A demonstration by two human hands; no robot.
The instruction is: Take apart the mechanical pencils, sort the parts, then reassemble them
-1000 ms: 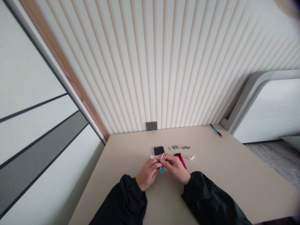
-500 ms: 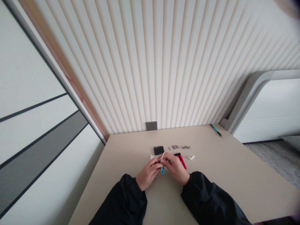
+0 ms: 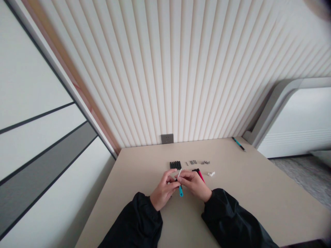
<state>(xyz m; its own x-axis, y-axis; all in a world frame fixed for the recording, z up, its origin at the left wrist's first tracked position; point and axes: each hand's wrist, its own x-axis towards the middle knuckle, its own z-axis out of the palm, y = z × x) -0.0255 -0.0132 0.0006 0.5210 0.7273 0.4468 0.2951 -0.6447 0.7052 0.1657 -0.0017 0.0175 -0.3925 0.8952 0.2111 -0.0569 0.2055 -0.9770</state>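
My left hand (image 3: 164, 191) is closed on a pen barrel (image 3: 181, 191) with a blue tube end pointing down toward me. Beside it my right hand (image 3: 194, 184) pinches at the same pen's dark upper part. A thin white tube (image 3: 179, 173) sticks up from between the fingertips. Fingers hide the place where the white tube and the barrel meet. Just beyond the hands, several black cylindrical pieces (image 3: 175, 165) lie in a row. Red pen barrels with black ends (image 3: 200, 175) lie partly behind my right hand.
Small metal pieces (image 3: 193, 162) and more metal parts (image 3: 205, 162) lie farther back on the beige table (image 3: 144, 162). White small parts (image 3: 211, 174) sit to the right. A blue and black pen (image 3: 238, 144) lies at the far right, and a socket (image 3: 167, 138) is on the ribbed wall.
The blue barrel has shifted slightly toward me, with more of it showing below the fingers. My left index finger has lifted, and my right hand has moved slightly right.
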